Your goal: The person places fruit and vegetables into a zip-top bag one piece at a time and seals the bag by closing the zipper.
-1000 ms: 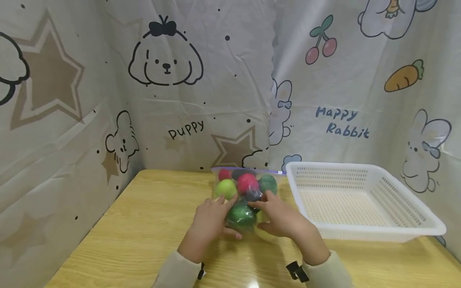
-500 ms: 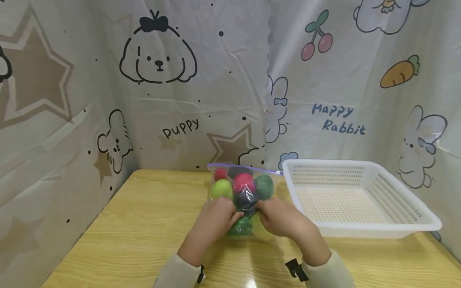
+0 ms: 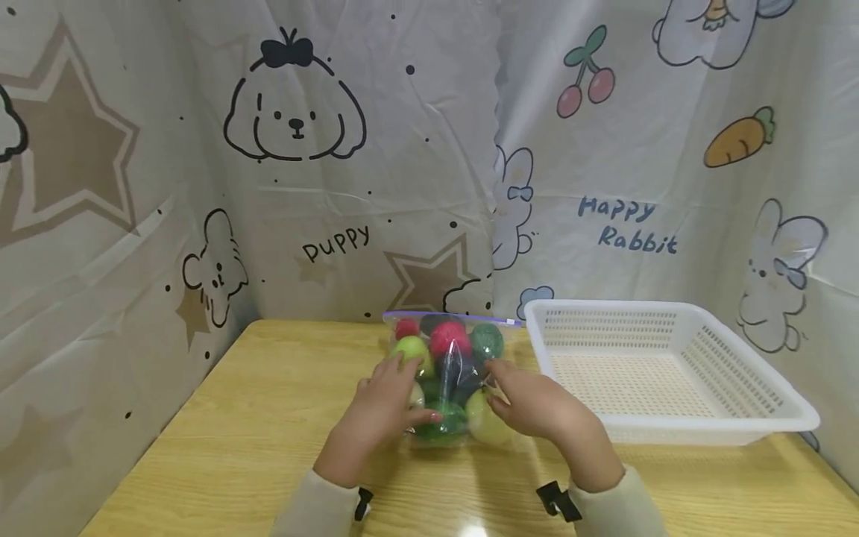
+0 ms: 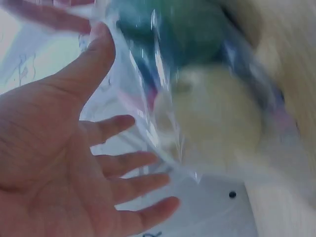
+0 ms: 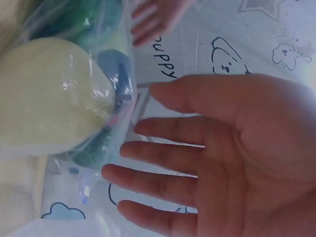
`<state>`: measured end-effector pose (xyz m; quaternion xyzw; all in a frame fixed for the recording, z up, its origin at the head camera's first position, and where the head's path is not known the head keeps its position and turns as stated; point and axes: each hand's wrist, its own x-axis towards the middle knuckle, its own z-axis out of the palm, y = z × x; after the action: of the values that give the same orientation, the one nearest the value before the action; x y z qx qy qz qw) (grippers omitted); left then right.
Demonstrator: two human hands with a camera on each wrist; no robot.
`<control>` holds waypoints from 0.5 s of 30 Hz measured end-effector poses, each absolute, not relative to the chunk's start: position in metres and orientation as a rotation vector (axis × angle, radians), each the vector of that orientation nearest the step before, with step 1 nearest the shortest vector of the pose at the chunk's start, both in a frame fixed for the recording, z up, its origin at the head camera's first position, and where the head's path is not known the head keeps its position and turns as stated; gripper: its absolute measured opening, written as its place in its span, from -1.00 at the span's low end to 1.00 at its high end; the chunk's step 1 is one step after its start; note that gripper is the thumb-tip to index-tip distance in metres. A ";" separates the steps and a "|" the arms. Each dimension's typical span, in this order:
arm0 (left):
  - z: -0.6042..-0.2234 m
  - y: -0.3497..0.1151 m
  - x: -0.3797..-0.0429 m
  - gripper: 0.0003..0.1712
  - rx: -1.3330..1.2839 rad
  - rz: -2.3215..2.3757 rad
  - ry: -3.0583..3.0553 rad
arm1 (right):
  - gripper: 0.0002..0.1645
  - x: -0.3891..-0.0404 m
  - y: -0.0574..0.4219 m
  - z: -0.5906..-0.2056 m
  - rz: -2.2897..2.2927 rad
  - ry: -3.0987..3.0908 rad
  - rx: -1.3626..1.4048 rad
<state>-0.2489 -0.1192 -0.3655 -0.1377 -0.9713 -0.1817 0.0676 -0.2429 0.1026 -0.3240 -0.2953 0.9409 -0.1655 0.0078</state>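
A clear zip bag [image 3: 443, 380] with a purple zip strip lies on the table, filled with several round things. Among them I see a red ball [image 3: 448, 339], a lime-green one [image 3: 412, 346], a glossy green piece [image 3: 443, 429] and a pale yellow one [image 5: 49, 94]. My left hand [image 3: 382, 403] is at the bag's left side, fingers spread, its thumb over the green piece. On the right side my right hand [image 3: 537, 403] has its fingers extended toward the bag. Both palms appear bare in the wrist views; exact contact with the plastic is hard to tell.
A white perforated plastic basket [image 3: 678, 430] stands to the right of the bag, with no contents visible. The wooden table [image 3: 288, 418] meets a patterned cloth [image 3: 429, 186] hung behind and at both sides.
Half a second ago both hands had curled fingers pinching the bag's plastic at its middle. They have since let go and spread apart, the left moving left and the right slightly right.
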 end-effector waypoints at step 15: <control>-0.359 -0.128 -0.243 -0.01 -0.381 -0.552 -3.056 | -0.73 -0.258 0.104 -0.335 -0.611 2.965 -0.958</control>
<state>-0.2432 -0.1281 -0.3593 -0.1218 -0.9767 -0.1763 0.0065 -0.2582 0.1038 -0.3350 -0.3016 0.9337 -0.1923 -0.0167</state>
